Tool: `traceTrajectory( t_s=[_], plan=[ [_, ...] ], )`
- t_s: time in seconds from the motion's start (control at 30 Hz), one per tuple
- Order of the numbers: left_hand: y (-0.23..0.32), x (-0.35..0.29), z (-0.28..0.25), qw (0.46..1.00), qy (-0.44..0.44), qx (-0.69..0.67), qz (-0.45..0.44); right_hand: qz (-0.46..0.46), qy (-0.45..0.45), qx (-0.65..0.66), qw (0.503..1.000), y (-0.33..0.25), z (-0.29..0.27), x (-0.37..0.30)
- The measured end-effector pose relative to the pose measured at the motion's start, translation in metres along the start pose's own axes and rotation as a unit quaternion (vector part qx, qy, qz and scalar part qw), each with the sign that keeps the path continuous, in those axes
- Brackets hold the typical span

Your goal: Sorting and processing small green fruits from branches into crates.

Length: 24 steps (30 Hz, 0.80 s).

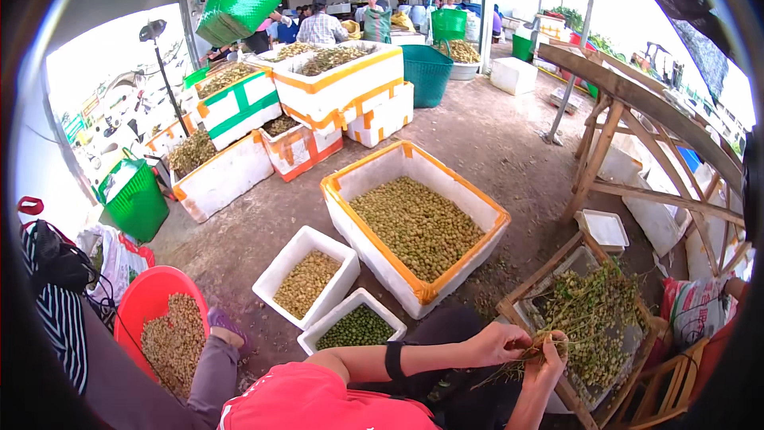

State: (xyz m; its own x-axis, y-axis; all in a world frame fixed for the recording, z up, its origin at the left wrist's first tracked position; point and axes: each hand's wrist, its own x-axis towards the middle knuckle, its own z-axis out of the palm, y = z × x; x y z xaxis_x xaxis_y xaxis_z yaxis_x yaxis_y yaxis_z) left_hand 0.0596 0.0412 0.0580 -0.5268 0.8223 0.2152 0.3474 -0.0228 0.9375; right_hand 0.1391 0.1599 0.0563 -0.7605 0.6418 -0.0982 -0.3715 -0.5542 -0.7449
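Left hand (500,344) and right hand (547,366), both curled closed, pinch a bunch of thin stems (516,368), seemingly light, bendy, easily snapped; best gripped along their length.

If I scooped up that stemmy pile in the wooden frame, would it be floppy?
The stemmy pile would probably bend and sag, because its stems look thin. It may lift in one tangled clump, since stems cross each other. Some little round bits might drop and roll, being so small and round.
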Motion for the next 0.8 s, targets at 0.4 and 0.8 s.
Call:
traceTrajectory(
  t_s=[0.4, 0.8],
  plan=[
    [-0.012, -0.006, 0.004, 0.995, 0.096, 0.019, 0.024, -0.013, 0.093, -0.003, 0.996, 0.008, 0.01, -0.002],
    [-0.016, -0.014, -0.014, 0.981, 0.005, -0.193, 0.007, 0.045, 0.033, 0.069, 0.996, 0.011, 0.003, -0.001]
  ],
)
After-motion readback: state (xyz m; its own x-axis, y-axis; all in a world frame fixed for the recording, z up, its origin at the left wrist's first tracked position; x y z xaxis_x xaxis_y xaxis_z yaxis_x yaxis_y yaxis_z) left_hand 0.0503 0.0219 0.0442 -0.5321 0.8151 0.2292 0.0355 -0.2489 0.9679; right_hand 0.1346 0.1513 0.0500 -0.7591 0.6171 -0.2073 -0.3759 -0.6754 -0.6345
